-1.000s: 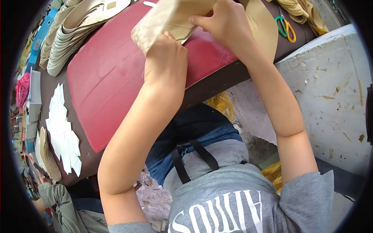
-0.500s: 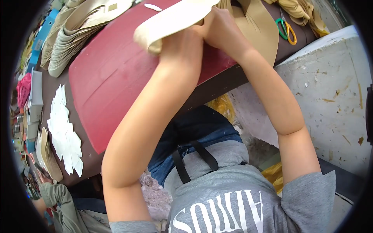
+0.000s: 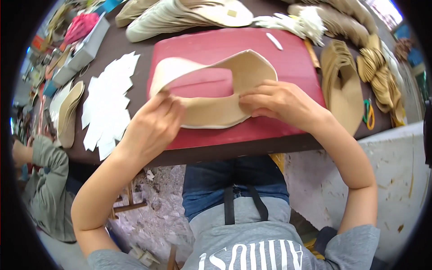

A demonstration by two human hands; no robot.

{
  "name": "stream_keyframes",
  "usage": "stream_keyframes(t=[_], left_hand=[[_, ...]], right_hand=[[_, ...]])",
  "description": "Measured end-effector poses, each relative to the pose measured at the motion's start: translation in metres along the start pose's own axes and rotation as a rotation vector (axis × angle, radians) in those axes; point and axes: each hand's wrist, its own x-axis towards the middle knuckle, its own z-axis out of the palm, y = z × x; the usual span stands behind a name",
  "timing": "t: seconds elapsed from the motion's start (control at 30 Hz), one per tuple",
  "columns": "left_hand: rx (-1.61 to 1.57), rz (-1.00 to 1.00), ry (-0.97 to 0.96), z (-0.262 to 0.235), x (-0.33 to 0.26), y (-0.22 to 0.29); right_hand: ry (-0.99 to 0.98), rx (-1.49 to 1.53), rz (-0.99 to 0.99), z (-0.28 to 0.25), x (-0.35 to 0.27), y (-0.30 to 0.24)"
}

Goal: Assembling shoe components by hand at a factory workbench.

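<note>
Matt beige leather piece, smooth red mat

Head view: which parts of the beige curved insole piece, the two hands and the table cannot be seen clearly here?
- Beige curved insole piece: its near edge is covered by the left hand and right hand.
- Fingertips of both hands: partly tucked behind the piece.
- Red cutting board: its middle is hidden by the piece.
- Green-handled scissors: too small and bent by the fisheye rim.
- Stacks of beige soles: cut off by the top edge.

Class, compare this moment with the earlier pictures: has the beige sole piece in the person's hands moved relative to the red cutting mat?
Yes. The beige sole piece has come from the red mat's far edge toward its middle.
</note>
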Motion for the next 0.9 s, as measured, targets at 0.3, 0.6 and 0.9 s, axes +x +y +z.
stream_keyframes(t=[0.3,0.6,0.9], left_hand=[[-0.526,-0.424,0.059,0.009,-0.046,0.011],[-0.852,-0.559,0.014,0.032,-0.057,0.001],[-0.728,-0.397,-0.091,0.037,-0.084,-0.003]], right_hand=[[-0.078,-0.313,-0.219,0.010,0.068,-0.042],[0.089,-0.089,-0.077,0.043,0.082,-0.020],[-0.050,0.027,-0.141,0.052,0.096,-0.046]])
